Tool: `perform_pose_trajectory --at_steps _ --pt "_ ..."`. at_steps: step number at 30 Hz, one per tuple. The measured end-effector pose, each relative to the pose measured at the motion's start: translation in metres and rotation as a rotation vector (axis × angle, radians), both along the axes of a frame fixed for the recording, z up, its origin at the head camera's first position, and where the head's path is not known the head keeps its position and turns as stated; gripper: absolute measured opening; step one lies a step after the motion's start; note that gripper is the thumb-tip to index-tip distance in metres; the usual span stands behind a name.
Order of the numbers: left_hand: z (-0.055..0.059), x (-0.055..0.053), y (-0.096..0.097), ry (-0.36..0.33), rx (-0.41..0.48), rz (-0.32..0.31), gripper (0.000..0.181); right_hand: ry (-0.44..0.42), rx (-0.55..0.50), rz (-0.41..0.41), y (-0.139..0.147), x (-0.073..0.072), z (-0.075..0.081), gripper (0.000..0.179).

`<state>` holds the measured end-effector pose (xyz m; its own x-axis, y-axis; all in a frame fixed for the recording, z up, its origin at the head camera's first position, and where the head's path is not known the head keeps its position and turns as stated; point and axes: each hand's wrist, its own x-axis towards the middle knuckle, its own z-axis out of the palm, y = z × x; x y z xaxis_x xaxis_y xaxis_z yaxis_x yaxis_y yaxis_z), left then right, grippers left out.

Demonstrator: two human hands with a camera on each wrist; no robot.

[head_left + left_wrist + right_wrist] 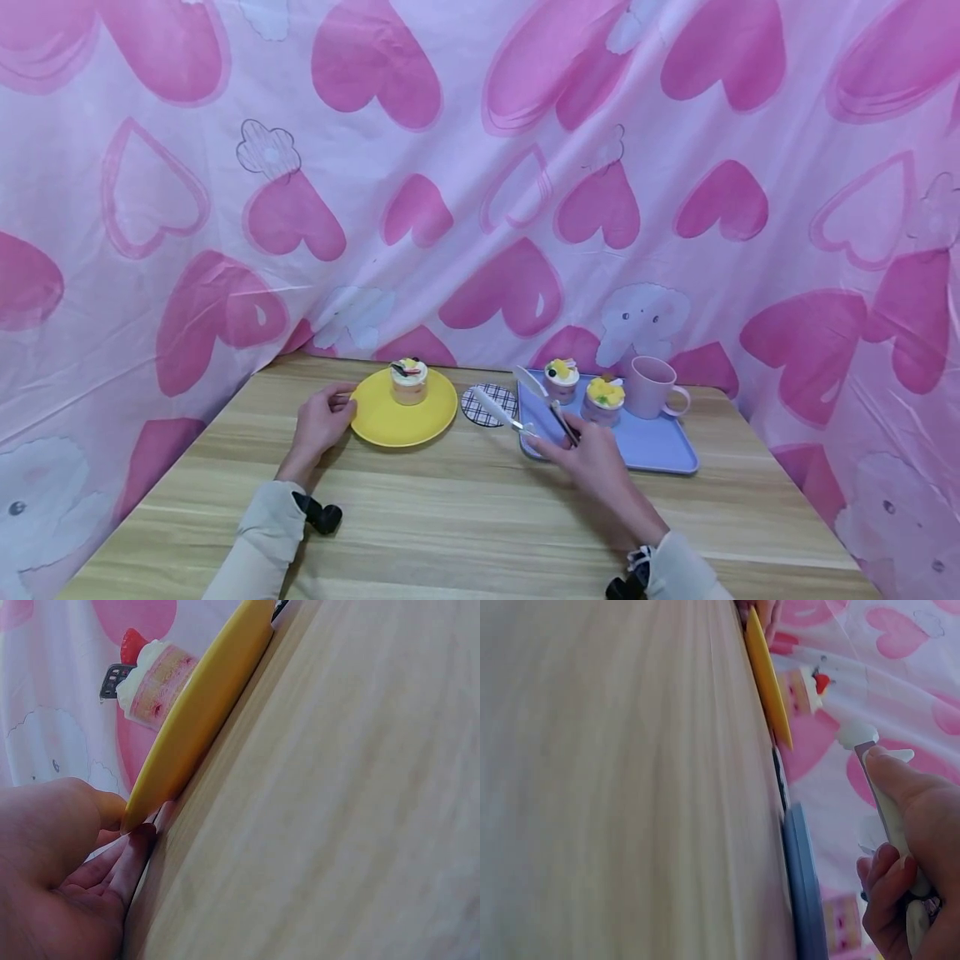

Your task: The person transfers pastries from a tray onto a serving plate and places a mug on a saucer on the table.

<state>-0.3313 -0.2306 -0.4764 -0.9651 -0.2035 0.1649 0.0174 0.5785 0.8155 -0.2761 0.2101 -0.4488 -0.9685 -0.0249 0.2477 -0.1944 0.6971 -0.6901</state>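
Observation:
My left hand [321,427] pinches the left rim of a round yellow plate [375,427]; in the left wrist view its thumb is on top and fingers are beneath. On the plate stands a small dessert cup [409,385] with white cream, layered cake and a red piece on top. Over the near left edge of the blue tray, my right hand [600,468] holds a pair of tongs [498,412] with pale tips. The tongs' arms are spread apart with nothing between them, pointing forward and left.
The blue tray [663,452] carries two more dessert cups, one at the back [561,383] and one with yellow topping [603,403], plus a pink mug [648,390]. A checked round coaster [472,412] lies between plate and tray. A pink heart-patterned curtain [465,150] hangs behind the wooden table [450,517].

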Motion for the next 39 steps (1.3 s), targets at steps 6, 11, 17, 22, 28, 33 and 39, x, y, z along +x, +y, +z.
perform_pose_trajectory --at_steps 6,11,17,22,28,33,39 --pt "-0.002 -0.001 -0.001 0.006 0.01 -0.001 0.038 0.02 0.027 -0.034 0.021 -0.002 0.001 0.059" --pt "-0.002 -0.001 -0.001 0.008 0.005 0.001 0.038 -0.013 0.03 -0.08 0.035 -0.003 0.004 0.063" --pt "-0.001 0.0 -0.001 0.002 -0.001 0.0 0.038 -0.057 -0.009 -0.108 0.044 -0.005 0.008 0.065" --pt "0.0 -0.001 -0.001 -0.011 -0.002 0.003 0.038 -0.025 0.011 -0.141 0.047 -0.007 0.007 0.066" --pt "0.0 0.0 0.0 0.001 -0.01 0.0 0.039 0.004 0.012 -0.151 0.048 -0.007 0.008 0.065" --pt "0.0 0.0 -0.001 0.018 -0.018 -0.003 0.039 -0.007 0.001 -0.165 0.045 -0.008 0.007 0.066" --pt "-0.001 -0.001 -0.001 0.022 -0.02 -0.003 0.038 -0.071 -0.114 -0.151 0.033 -0.01 0.003 0.074"
